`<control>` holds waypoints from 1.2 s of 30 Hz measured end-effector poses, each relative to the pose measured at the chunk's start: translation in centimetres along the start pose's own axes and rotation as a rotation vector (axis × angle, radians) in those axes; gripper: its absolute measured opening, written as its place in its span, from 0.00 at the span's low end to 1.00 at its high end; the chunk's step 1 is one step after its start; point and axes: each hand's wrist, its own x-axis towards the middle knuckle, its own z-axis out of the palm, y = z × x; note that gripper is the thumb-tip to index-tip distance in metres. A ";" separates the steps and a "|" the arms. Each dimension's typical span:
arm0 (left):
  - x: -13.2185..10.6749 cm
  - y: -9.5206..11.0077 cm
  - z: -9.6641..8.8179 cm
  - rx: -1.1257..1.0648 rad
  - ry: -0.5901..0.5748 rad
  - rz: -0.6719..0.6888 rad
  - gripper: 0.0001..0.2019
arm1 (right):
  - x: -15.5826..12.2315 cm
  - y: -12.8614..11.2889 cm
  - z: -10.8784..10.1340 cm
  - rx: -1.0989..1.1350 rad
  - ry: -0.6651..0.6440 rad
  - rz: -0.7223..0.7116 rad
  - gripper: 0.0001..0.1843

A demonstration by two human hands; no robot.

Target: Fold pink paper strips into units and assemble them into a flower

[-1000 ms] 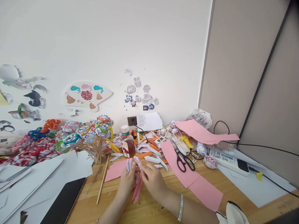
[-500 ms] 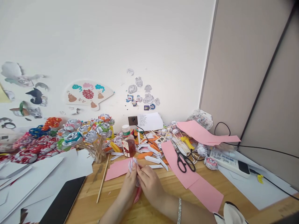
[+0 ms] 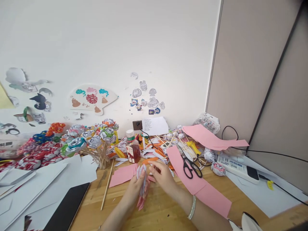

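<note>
In front of me, my left hand [image 3: 136,186] is closed around a folded paper flower [image 3: 144,186] of pleated white and pink paper, with pink ends showing below the fingers. My right hand [image 3: 160,175] has its fingers loosely bent and apart, just right of the paper flower; nothing shows between its fingertips. Flat pink paper sheets [image 3: 121,175] lie on the table behind my left hand. Beyond them stands a bottle [image 3: 132,150] with a white cap, a green neck band and reddish contents. An orange paper strip [image 3: 149,160] lies close to my right fingertips.
Black-handled scissors [image 3: 192,166] rest on long pink strips [image 3: 214,199] at the right. A wooden stick [image 3: 107,186], a black tablet-like slab [image 3: 67,207] and white sheets [image 3: 31,189] lie left. Finished paper flowers [image 3: 77,144], a yellow glue gun [image 3: 193,147] and a power strip [image 3: 237,168] stand farther back.
My right hand has come off the paper flower and moved up and right, its fingers loosening. My left hand keeps its hold, and more of the folded paper now shows. The view has shifted slightly.
</note>
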 end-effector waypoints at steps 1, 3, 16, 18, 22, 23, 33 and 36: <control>-0.3 0.1 0.2 -0.025 -0.089 -0.060 0.21 | 0.3 0.2 -0.4 0.135 -0.151 0.060 0.18; -0.7 0.1 0.4 -0.086 -0.207 -0.134 0.19 | 0.7 0.4 -0.9 0.346 -0.370 0.161 0.21; -0.6 -0.8 -0.2 -0.137 -0.278 -0.166 0.26 | 0.4 0.4 -0.5 0.485 -0.397 0.212 0.19; -0.4 -0.9 -0.1 -0.122 -0.269 -0.187 0.29 | 0.4 0.1 -0.5 0.475 -0.379 0.188 0.19; -0.3 -1.0 0.0 -0.069 -0.230 -0.197 0.29 | 0.2 -0.3 -0.4 0.449 -0.353 0.165 0.18; -0.3 -1.0 0.1 -0.057 -0.225 -0.189 0.29 | 0.2 -0.3 -0.4 0.452 -0.353 0.172 0.19; -0.4 -1.0 -0.4 -0.011 -0.407 -0.215 0.28 | 0.5 1.0 -0.7 0.576 -0.496 0.287 0.20; -0.3 -0.9 -0.2 -0.075 -0.410 -0.239 0.29 | 0.6 1.1 -0.8 0.586 -0.473 0.250 0.18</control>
